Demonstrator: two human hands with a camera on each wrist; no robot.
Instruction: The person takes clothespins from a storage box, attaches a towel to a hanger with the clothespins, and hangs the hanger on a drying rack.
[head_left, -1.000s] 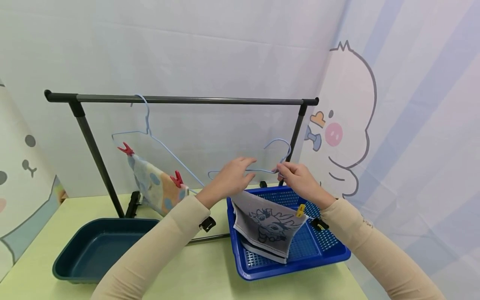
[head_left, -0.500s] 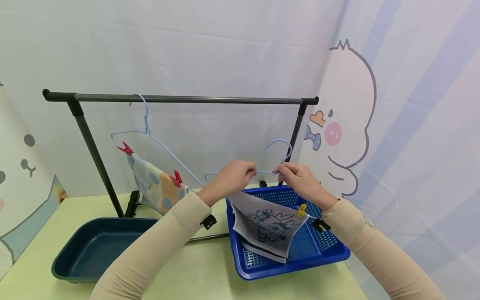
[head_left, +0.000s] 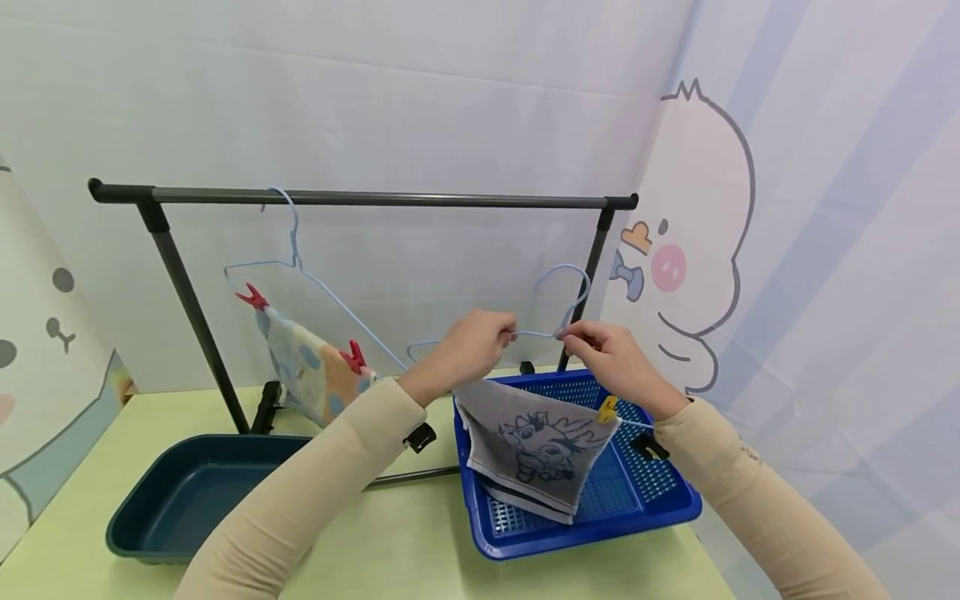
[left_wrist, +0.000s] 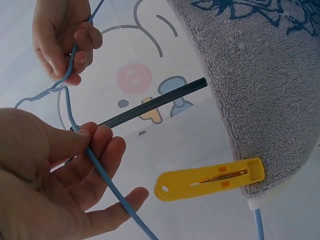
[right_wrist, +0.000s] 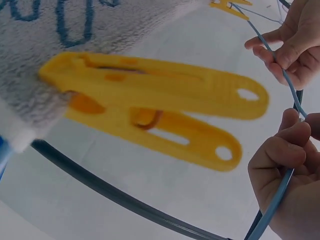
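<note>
A light-blue wire hanger (head_left: 588, 287) is held in both hands above the blue basket (head_left: 592, 542). My left hand (head_left: 472, 346) pinches one shoulder of its wire between thumb and fingers. Close by the hook's base, my right hand (head_left: 618, 362) grips the wire, as the right wrist view also shows with curled fingers (right_wrist: 295, 145). From the hanger's lower bar hangs a grey towel (head_left: 536, 450) with a dark animal drawing, its lower end inside the basket. A yellow clothespin (head_left: 607, 408) clips the right corner; a second yellow clothespin (right_wrist: 227, 6) shows in the right wrist view.
A dark drying rack (head_left: 390, 199) stands behind the hands. On its rail hangs another blue hanger (head_left: 295, 250) bearing a patterned cloth (head_left: 315, 367) with red clothespins (head_left: 354, 358). A dark green basin (head_left: 202, 500) sits at left on the pale green table (head_left: 397, 542).
My left fingers, spread a second ago, have closed on the hanger's wire. The hook has risen slightly and shifted right with my right hand, and the clothespin end moved a little.
</note>
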